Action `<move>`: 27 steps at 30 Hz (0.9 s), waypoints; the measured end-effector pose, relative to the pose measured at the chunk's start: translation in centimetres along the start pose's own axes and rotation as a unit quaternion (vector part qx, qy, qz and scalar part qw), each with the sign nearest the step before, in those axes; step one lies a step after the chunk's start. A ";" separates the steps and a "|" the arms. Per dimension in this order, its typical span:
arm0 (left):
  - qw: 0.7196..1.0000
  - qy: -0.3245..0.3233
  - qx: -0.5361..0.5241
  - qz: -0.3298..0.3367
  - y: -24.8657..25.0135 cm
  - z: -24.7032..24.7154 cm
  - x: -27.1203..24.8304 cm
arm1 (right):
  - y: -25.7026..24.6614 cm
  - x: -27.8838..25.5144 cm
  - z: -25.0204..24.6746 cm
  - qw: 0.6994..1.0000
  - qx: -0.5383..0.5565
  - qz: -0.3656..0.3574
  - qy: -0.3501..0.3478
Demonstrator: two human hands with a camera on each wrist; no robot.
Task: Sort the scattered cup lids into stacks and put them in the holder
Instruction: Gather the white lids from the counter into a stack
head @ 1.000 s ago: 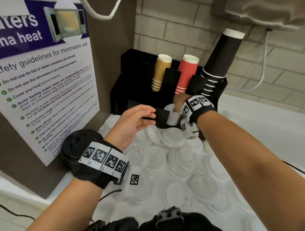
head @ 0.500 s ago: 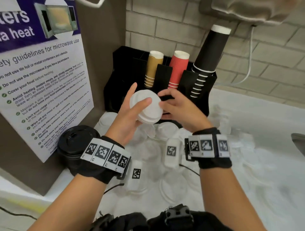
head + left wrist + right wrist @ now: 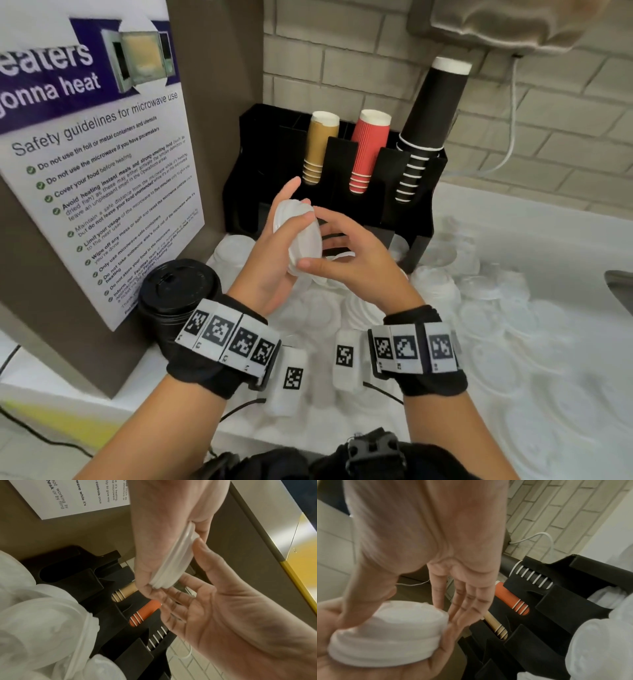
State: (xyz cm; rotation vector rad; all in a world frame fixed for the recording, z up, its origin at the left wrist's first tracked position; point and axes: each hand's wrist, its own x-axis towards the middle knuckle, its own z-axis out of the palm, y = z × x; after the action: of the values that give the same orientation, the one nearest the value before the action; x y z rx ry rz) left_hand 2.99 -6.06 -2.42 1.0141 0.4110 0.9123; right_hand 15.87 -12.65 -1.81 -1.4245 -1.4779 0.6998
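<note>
While loose white lids (image 3: 507, 346) lie scattered over the white counter (image 3: 513, 219), the left hand (image 3: 274, 253) holds a small stack of white lids (image 3: 303, 240) up in the air, tilted on edge, with its thumb over the stack's upper face and its fingers curled behind. From the left wrist view the stack (image 3: 173, 563) shows at least two nested rims. The right hand (image 3: 352, 257) meets it from the other side: its thumb touches the lower rim, while the remaining fingers are spread and nearly straight beside the stack, so it steadies rather than grips. Just behind the hands stands the black holder (image 3: 421, 192), against the brick wall; its upright slots carry a tan cup stack (image 3: 320, 147), a red cup stack (image 3: 368, 150) and a taller black cup stack (image 3: 428, 126), all inverted. More white lids sit at the holder's base, in its lower right compartment (image 3: 606, 595). To the left, a black lid stack (image 3: 178, 291) rests on the counter beside a microwave safety poster (image 3: 102, 178).
</note>
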 end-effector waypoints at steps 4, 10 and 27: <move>0.999 0.023 0.046 0.003 1.8 -0.6 0.5 | 0.0 0.3 0.5 0.998 -0.063 0.020 -0.016; 0.995 0.045 0.085 0.013 5.2 -2.1 1.5 | 0.1 0.6 2.1 0.902 -0.334 0.067 -0.265; 0.989 0.033 0.141 0.021 5.5 -2.6 1.6 | 1.7 -1.6 7.9 0.768 -0.487 0.134 -0.394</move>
State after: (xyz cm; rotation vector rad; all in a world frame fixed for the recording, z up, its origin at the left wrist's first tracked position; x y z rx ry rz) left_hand -0.40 -2.17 1.20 1.2567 0.5873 0.9442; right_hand 9.33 -12.36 -6.83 -2.3198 -2.5589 0.7846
